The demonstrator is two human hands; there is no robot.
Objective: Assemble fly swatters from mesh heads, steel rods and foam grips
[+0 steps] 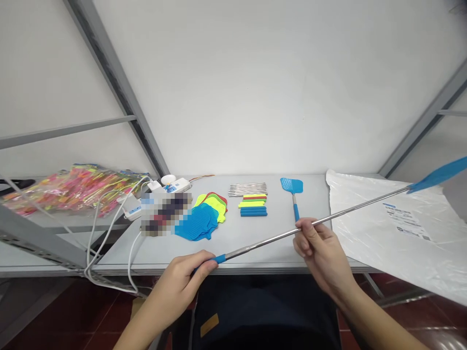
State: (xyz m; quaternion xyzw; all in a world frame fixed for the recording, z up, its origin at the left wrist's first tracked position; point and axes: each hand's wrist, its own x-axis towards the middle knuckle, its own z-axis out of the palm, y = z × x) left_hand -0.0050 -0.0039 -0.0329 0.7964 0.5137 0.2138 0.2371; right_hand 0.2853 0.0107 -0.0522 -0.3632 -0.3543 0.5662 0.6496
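Note:
A long fly swatter (273, 237) with a metal telescopic rod stretches across the view, its blue head at the far right. My left hand (184, 279) is closed round its blue handle. Thumb and fingers of my right hand (321, 250) pinch the rod about midway. Behind it on the table lies a short blue fly swatter (294, 194). Blue, yellow and red-edged swatter heads (199, 221) form a pile left of centre. Between them sit a row of metal rods (248, 188) and several coloured handles (253, 206) in blue, yellow, red and green.
A white plastic mailer bag (365, 223) with a printed label covers the table's right end. White power strips (178, 186) and cables stand at the left, near bagged colourful items (83, 187). Grey metal posts (113, 82) frame the table (233, 250). One patch at left is pixelated.

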